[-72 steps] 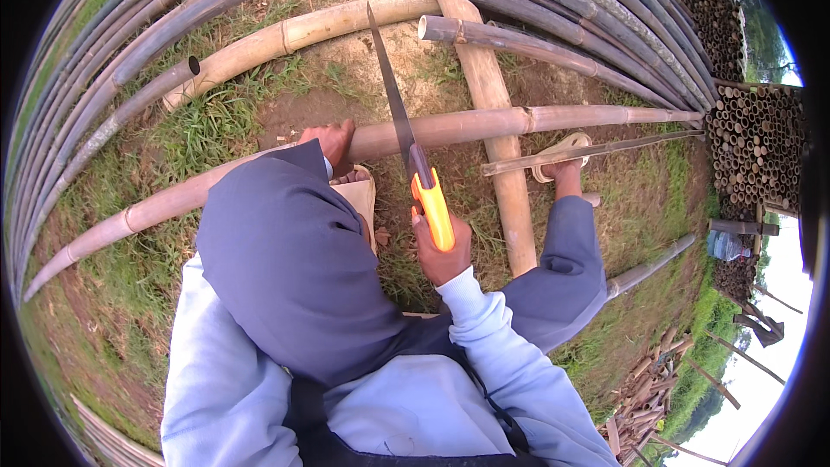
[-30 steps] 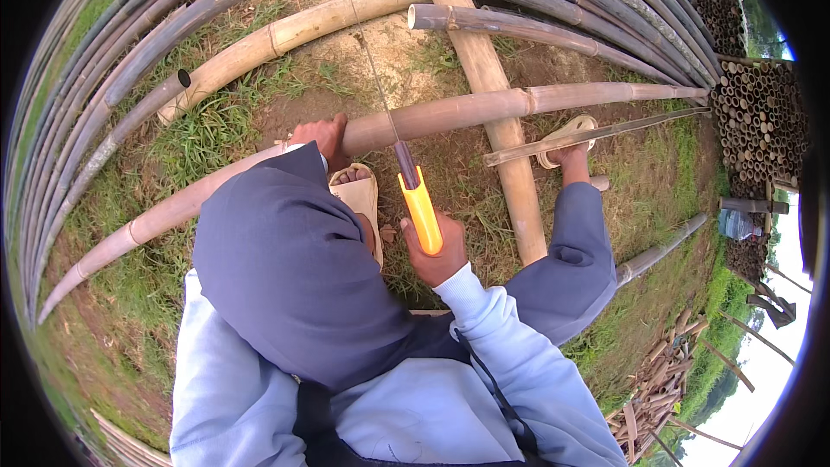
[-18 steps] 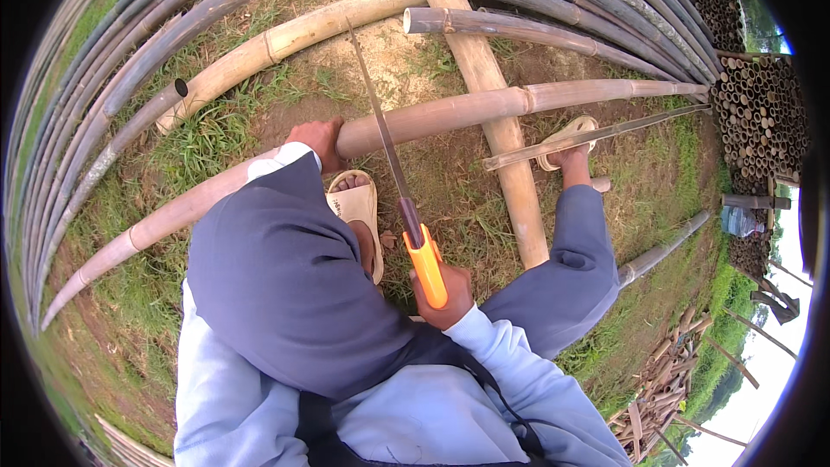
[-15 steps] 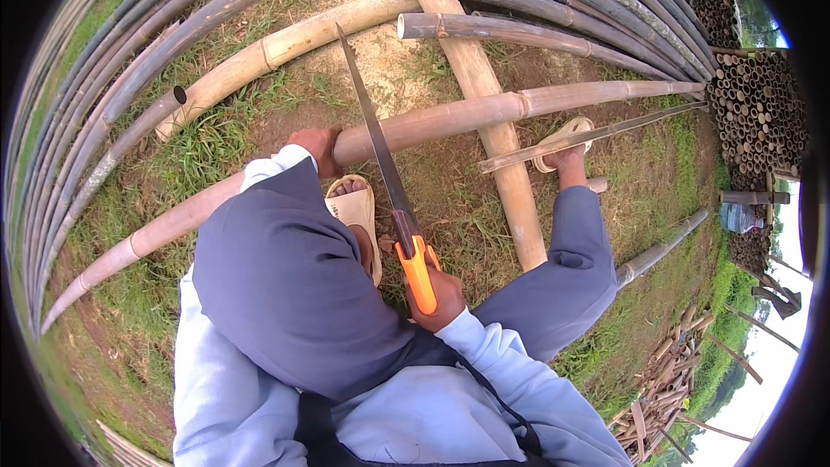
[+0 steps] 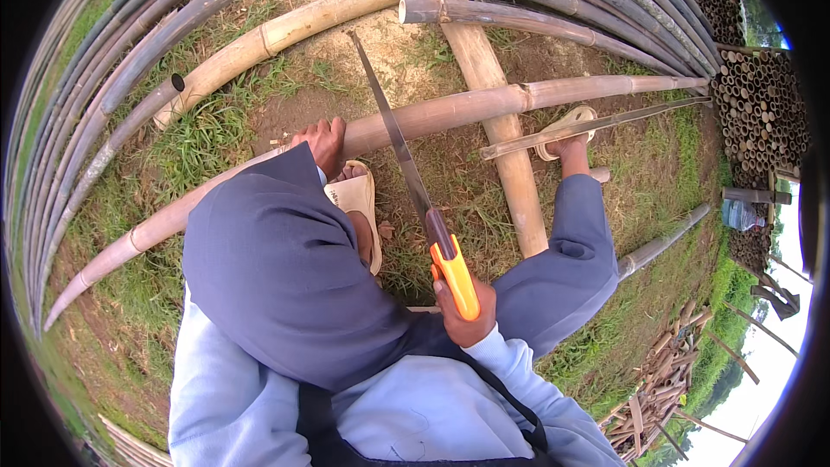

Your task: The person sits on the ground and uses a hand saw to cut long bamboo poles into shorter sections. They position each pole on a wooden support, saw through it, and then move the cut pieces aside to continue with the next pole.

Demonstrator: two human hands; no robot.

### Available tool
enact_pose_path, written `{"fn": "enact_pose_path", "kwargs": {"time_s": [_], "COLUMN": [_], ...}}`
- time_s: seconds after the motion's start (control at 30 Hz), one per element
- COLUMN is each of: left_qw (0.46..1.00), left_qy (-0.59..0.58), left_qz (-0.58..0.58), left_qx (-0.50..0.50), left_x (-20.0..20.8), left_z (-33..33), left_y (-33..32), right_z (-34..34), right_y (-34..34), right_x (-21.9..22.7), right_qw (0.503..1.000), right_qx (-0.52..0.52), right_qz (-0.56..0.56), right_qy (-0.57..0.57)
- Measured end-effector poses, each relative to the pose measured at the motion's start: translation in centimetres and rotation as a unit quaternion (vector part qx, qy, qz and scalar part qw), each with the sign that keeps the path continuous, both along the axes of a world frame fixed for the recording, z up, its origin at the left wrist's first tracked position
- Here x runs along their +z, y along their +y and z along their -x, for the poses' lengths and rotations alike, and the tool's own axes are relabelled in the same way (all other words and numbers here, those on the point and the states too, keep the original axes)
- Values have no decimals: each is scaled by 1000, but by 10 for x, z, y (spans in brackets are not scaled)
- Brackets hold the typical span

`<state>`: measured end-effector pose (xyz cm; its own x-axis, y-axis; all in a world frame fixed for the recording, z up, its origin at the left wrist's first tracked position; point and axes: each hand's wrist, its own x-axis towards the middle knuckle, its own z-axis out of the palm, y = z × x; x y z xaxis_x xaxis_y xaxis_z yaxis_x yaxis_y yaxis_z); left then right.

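A long tan bamboo pole (image 5: 458, 114) lies crosswise in front of me, passing over a flatter piece of bamboo (image 5: 484, 78). My left hand (image 5: 322, 146) is closed around the pole, just beyond my bent left knee, which hides the wrist. In my right hand (image 5: 478, 318) is the orange handle of a hand saw (image 5: 401, 145). Its dark, tapering blade points away and to the left, crossing the pole to the right of my left hand. Whether the blade touches the pole I cannot tell.
Dark bamboo poles (image 5: 553, 32) lie at the far side, with more (image 5: 104, 104) along the left. A split bamboo strip (image 5: 588, 128) crosses near my right sandal (image 5: 566, 131). Stacked cut bamboo (image 5: 761, 108) stands far right; offcuts (image 5: 653, 380) are heaped at lower right.
The saw and my right hand have shifted right, and the handle has swung rightward and nearer to me. My left hand has turned on the pole, so more of its fingers show.
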<state>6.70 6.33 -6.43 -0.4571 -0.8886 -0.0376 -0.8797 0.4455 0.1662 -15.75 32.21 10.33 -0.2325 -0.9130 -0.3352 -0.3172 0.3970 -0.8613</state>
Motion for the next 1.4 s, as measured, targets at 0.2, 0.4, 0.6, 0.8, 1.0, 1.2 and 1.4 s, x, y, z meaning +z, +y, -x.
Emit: {"fn": "enact_pose_path", "kwargs": {"time_s": [0.2,0.4,0.6,0.8,1.0,1.2,1.4], "left_qw": [999,996,996,990,984,990,996], "left_qy": [-2,-22,-19,-28,-32,-22,-6], "left_qz": [-35,-77,-80,-138,-175,-137,-81], "left_qx": [-9,-24,-25,-2,-29,8,-33], "left_x": [3,9,1,18,25,6,3], "left_z": [-3,-2,-4,-2,-2,-1,-5], "left_y": [-7,-7,-8,-29,-22,-20,-9], "right_z": [-1,-11,5,-5,4,1,0], "right_y": [-27,-88,6,-91,-10,-69,-62], "right_x": [34,-48,28,-30,12,-22,-26], "right_qw": [999,999,999,998,999,1000,1000], "right_qx": [37,24,31,39,-28,10,-4], "right_qz": [-7,35,16,47,-25,19,2], "right_qy": [27,-2,21,-12,-40,-20,-31]}}
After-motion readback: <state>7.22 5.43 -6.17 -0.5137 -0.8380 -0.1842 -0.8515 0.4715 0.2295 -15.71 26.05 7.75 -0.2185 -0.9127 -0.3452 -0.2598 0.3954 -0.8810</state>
